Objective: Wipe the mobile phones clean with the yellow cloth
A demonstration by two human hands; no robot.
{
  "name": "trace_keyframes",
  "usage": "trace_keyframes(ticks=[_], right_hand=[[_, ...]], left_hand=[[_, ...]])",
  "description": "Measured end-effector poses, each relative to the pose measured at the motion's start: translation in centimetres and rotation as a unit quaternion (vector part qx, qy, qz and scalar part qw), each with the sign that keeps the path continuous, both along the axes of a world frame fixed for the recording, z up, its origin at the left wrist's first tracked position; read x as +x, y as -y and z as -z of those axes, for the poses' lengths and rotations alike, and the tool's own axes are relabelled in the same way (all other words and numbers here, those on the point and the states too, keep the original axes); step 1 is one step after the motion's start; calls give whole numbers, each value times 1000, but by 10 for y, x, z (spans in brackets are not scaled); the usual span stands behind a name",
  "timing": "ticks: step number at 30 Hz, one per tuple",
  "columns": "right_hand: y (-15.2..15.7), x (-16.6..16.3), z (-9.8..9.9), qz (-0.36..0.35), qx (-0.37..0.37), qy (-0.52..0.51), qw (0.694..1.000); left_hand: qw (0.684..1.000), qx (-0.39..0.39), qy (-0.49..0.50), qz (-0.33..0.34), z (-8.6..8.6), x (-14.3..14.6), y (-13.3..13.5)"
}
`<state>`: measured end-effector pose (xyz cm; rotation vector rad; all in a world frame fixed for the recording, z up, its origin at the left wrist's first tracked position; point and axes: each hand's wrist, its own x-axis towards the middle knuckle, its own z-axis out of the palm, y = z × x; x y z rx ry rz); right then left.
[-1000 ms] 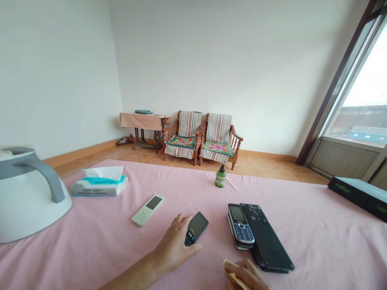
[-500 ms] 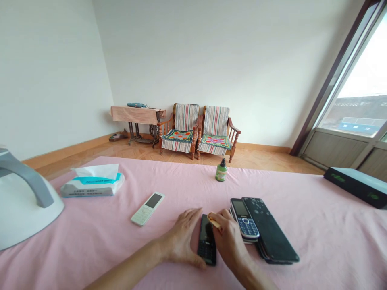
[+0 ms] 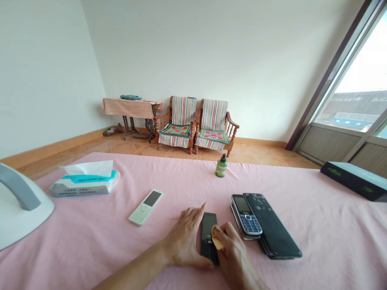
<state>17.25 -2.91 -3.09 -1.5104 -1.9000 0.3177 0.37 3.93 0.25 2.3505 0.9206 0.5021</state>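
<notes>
A black keypad phone (image 3: 209, 226) lies face up on the pink cloth in front of me. My left hand (image 3: 186, 237) steadies it along its left side, with the fingers near the top edge and the thumb by the bottom. A small yellow cloth (image 3: 217, 238) is pinched in the fingers of my right hand (image 3: 235, 253), pressed against the phone's right side near the keypad. Part of the keypad is hidden by that hand. To the left lies a white keypad phone (image 3: 146, 206). On the right, a dark blue keypad phone (image 3: 247, 217) tops a small stack.
Large black phones (image 3: 273, 227) are stacked beside the blue one. A green spray bottle (image 3: 221, 166) stands farther back. A tissue pack (image 3: 84, 183) and a white appliance with a grey handle (image 3: 21, 213) are at left, a black box (image 3: 353, 181) at far right.
My right hand has slid the yellow cloth from the phone's screen down towards its keypad. My left hand stays at the phone. The whole view has shifted slightly.
</notes>
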Motion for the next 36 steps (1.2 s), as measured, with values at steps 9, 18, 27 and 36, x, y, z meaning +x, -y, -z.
trace_keyframes(ticks=[9,18,27,36], right_hand=[[-16,-2,-7,28,-8,0,1000],[-17,0,-13,23,-38,-35,998],[17,5,11,-37,-26,-53,998],[20,3,9,-20,-44,-18,999]], left_hand=[[997,7,-71,22,-6,-7,-3],[996,27,-87,13,-11,-4,-5],[995,31,-94,9,-8,-5,-6],[995,34,-93,21,-4,-10,-10]])
